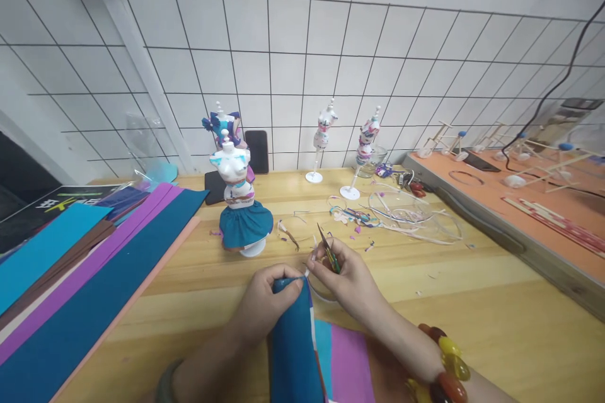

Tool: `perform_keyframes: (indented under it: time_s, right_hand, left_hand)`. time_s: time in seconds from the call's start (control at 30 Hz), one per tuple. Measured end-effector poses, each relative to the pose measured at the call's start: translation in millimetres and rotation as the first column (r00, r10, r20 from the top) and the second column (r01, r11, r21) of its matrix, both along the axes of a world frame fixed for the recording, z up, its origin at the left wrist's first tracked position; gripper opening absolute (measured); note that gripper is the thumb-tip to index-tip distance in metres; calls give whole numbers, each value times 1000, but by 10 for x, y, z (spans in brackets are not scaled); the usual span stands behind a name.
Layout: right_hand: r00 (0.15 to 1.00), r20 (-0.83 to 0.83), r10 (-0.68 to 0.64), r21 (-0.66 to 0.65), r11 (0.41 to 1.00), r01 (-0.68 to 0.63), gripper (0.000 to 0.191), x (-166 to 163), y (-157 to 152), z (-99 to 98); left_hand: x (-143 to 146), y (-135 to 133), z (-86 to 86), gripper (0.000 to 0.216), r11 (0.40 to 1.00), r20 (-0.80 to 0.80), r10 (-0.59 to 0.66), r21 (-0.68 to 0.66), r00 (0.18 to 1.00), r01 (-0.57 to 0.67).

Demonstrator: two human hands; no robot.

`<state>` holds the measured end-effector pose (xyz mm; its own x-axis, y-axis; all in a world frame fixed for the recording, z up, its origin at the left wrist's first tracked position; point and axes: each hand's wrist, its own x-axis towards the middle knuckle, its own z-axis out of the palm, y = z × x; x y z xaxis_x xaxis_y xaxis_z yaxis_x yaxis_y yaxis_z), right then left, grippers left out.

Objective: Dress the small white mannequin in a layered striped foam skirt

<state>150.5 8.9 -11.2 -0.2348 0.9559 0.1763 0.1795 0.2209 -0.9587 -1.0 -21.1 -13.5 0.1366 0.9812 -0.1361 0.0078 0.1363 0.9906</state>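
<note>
My left hand (265, 296) is closed, its thumb and fingers pinching the top edge of a folded teal fabric piece (293, 352). Turquoise, purple and brown stripes (347, 359) of fabric show beside the fold. My right hand (352, 277) is closed around small pointed scissors (327, 244), whose dark blades point up and away. Its thumb and forefinger also pinch a thin whitish strip at the fabric's corner. A round rim, perhaps of a tape roll (326, 296), shows partly behind that hand.
A small dress form in a teal skirt (246, 225) stands ahead, another behind it. Two painted dress forms (325, 129) stand near the wall. Strip scraps (401, 217) litter the right side. Coloured fabric lengths (127, 271) lie left; an orange table (534, 201) adjoins at right.
</note>
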Motion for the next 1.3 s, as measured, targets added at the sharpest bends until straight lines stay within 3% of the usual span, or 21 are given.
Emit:
perform_keyframes:
  time_s: [0.1,0.23,0.37,0.43,0.53,0.63,0.97,1.1,1.3]
  right_hand:
    - [1000,12,-26,16,1000,26,17,30,50,-54]
    - [999,40,-31,8,1000,30,20,60,72,-51]
    - [996,8,89,-127,988,-87,30,116,10,80]
    - [974,-33,223,-269,937,-224,40,162,-45,164]
    - [899,-95,427,-464,780,-419,50,221,-124,236]
    - [876,-95,474,-555,705,-442,48,237,-169,205]
    - [922,-138,361,-656,665,-359,50,194,-153,125]
    - [924,-117,364,-587,725,-360,52,166,-146,100]
    - [931,-90,354,-548,763,-343,55,93,-156,72]
  left_hand:
    - [-14,16,-7,17,998,62,-37,-54,997,40]
    - [-40,47,-58,14,1000,101,-26,0,995,26]
    - [-55,58,-102,14,999,212,-11,-47,977,21]
    - [-59,60,-112,14,996,239,27,-87,971,-6]
    - [-61,61,-114,14,995,259,72,-86,963,-51]
    - [-60,57,-111,14,995,299,82,-77,951,-61]
    - [-78,63,-120,15,983,368,161,-139,916,-117]
    - [-75,52,-109,17,981,369,169,-155,914,-119]
    - [-56,26,-134,15,989,335,129,-111,933,-96]
